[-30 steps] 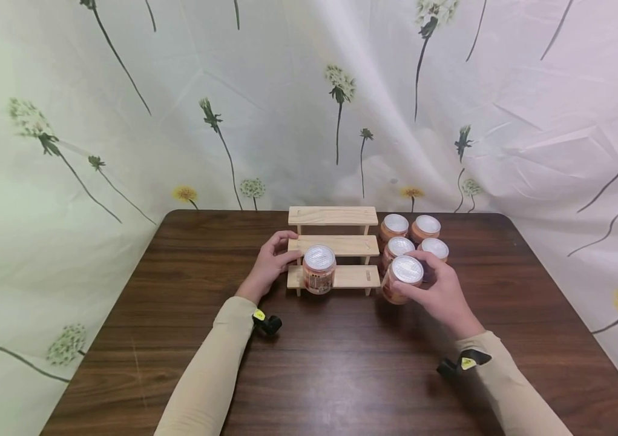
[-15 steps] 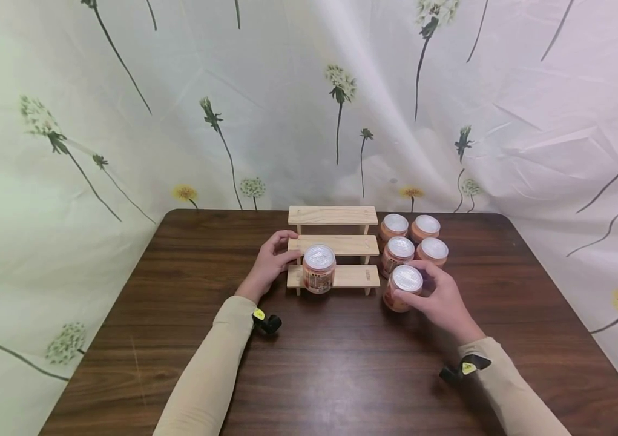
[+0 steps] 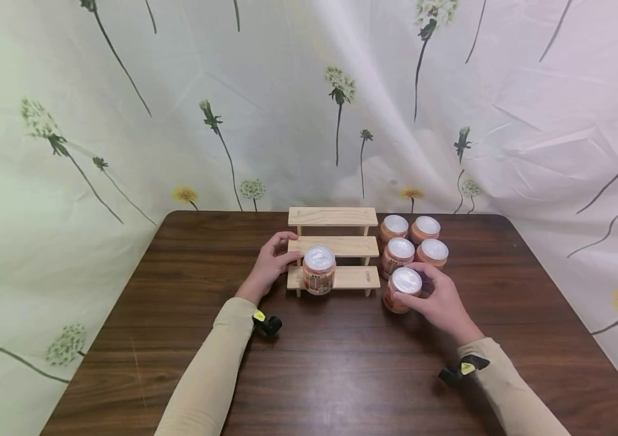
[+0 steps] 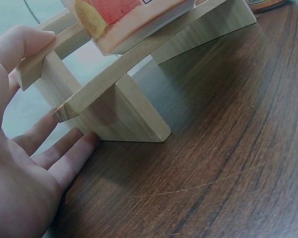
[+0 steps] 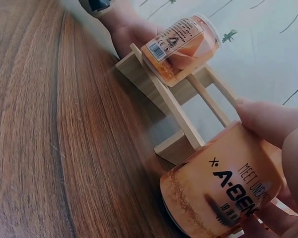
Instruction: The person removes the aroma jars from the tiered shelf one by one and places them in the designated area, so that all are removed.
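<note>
A three-step wooden rack (image 3: 333, 245) stands on the table. My left hand (image 3: 269, 264) grips its left end; in the left wrist view the thumb lies on the middle step (image 4: 74, 39) and other fingers touch the side leg (image 4: 134, 111). An orange-labelled can (image 3: 319, 270) with a silver lid stands on the left of the lowest step. To the right of the rack, my right hand (image 3: 440, 298) holds a similar can (image 3: 402, 293) upright between thumb and fingers, close over the table. The right wrist view shows this can's lettered label (image 5: 223, 183).
Several more cans stand behind the held one: one nearest it (image 3: 397, 257), another to its right (image 3: 433, 252) and two at the back (image 3: 394, 227). The brown wooden table (image 3: 330, 375) meets a flower-printed cloth (image 3: 287, 109) at its far edge.
My right hand has moved the can slightly nearer to me and down, apart from the can behind it. The left hand, the rack and the can on it have stayed in place.
</note>
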The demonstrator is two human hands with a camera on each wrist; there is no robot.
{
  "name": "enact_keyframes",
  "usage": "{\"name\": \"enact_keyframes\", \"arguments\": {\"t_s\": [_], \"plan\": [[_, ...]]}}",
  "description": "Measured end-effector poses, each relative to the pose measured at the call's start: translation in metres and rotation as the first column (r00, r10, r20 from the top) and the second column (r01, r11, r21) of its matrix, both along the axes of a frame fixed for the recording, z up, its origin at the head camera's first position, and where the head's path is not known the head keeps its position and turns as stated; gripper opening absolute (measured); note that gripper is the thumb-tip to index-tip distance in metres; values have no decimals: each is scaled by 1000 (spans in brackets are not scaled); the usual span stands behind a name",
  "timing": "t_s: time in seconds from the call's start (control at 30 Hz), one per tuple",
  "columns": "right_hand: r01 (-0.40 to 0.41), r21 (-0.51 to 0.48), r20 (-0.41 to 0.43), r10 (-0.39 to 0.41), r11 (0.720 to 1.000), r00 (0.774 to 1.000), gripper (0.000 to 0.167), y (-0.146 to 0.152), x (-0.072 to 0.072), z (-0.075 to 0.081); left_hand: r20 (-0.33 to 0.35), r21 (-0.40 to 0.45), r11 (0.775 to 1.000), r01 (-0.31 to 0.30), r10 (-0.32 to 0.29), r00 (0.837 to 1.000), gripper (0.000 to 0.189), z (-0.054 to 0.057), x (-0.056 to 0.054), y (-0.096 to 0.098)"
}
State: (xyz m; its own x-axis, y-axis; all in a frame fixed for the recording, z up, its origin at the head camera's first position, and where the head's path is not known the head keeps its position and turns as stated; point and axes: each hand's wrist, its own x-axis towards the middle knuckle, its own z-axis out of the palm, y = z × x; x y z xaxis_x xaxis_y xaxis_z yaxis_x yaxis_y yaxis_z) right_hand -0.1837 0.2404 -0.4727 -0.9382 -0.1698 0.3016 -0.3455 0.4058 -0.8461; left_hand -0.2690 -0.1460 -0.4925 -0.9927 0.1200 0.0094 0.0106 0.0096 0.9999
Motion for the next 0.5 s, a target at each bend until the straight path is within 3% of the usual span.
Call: {"name": "enact_keyframes", "arguments": {"t_s": [0.5], "plan": [[1, 73, -4, 0, 997, 1000, 58, 6, -6, -1, 7, 12, 1000, -2, 1, 1000, 44, 0, 0, 0]]}}
